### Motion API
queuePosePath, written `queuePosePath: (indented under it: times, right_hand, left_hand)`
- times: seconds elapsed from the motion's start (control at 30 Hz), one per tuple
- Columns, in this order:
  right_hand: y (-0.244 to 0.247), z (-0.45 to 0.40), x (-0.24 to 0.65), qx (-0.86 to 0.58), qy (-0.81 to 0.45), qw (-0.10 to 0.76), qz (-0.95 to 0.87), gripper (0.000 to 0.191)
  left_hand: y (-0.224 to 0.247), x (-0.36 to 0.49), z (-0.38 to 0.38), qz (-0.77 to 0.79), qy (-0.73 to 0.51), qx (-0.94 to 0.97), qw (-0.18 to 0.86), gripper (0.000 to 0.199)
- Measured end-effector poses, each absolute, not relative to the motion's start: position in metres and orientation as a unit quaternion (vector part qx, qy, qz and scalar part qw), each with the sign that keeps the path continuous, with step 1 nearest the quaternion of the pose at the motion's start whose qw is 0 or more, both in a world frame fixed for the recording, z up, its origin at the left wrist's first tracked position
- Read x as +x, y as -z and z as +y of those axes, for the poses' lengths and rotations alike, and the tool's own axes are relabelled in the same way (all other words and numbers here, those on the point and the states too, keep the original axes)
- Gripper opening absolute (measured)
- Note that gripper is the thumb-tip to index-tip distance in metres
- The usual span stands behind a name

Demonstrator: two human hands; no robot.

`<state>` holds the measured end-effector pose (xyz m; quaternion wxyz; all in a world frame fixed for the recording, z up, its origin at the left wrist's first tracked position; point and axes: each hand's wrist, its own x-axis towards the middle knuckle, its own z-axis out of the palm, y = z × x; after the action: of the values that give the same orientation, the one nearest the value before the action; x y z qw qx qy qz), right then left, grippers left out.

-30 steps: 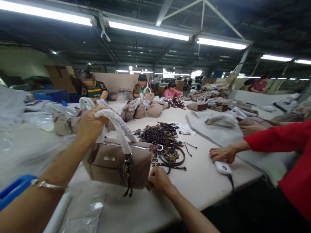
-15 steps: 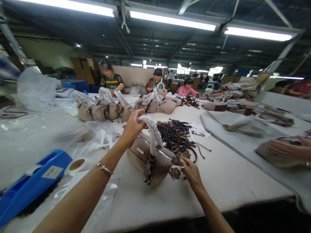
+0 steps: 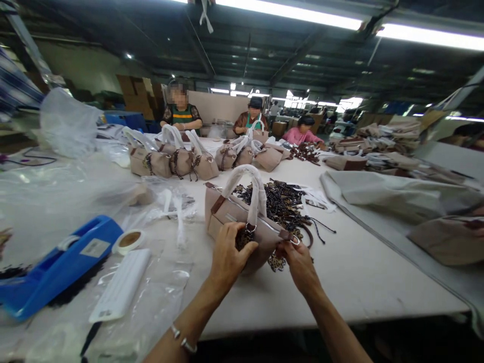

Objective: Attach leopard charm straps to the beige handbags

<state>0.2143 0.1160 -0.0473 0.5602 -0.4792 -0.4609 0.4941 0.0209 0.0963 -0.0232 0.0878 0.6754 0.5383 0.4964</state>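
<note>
A taupe handbag (image 3: 227, 212) with white-wrapped handles stands on the white table (image 3: 359, 282) in front of me. My left hand (image 3: 229, 257) grips its near side over a leopard-print charm by the handle ring. My right hand (image 3: 300, 264) pinches the metal ring at the bag's right end, with a leopard-print strap piece under it. Just behind the bag lies a heap of leopard-print straps (image 3: 282, 201).
Rows of finished taupe bags (image 3: 174, 161) stand farther back. At left lie a blue tape dispenser (image 3: 60, 262), a tape roll (image 3: 128, 241), a white strip (image 3: 121, 285) and clear plastic bags (image 3: 56, 201). Several people sit at the far end. Grey fabric (image 3: 397, 196) covers the right side.
My left hand has let go of the bag's handles and dropped to grip its front by the charm. The bag now rests on the table. The person in red is out of view.
</note>
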Motion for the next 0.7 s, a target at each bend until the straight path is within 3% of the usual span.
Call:
queuePosePath:
  times: [0.1,0.23,0.4,0.47,0.57,0.7]
  right_hand:
    - [0.04,0.107,0.212,-0.49,-0.485,0.547,-0.475,0.041]
    - [0.029,0.098,0.21,-0.49,-0.469,0.535,-0.503,0.045]
    - [0.005,0.092,0.221,-0.508,-0.418,0.576,-0.485,0.071]
    - [-0.008,0.086,0.226,-0.502,-0.398,0.601,-0.477,0.064]
    - [-0.029,0.07,0.223,-0.478,-0.388,0.613,-0.494,0.035]
    - [-0.049,0.047,0.2,-0.456,-0.298,0.561,-0.623,0.016]
  left_hand:
    - [0.015,0.023,0.096,0.546,-0.469,0.691,0.069,0.037]
    - [0.013,0.019,0.09,0.567,-0.452,0.685,0.069,0.027]
    - [0.013,0.008,0.084,0.594,-0.447,0.654,0.137,0.02]
    - [0.013,0.004,0.082,0.599,-0.44,0.648,0.166,0.017]
    - [0.013,-0.001,0.08,0.591,-0.438,0.647,0.198,0.013]
    - [0.012,-0.004,0.079,0.576,-0.465,0.62,0.258,0.012]
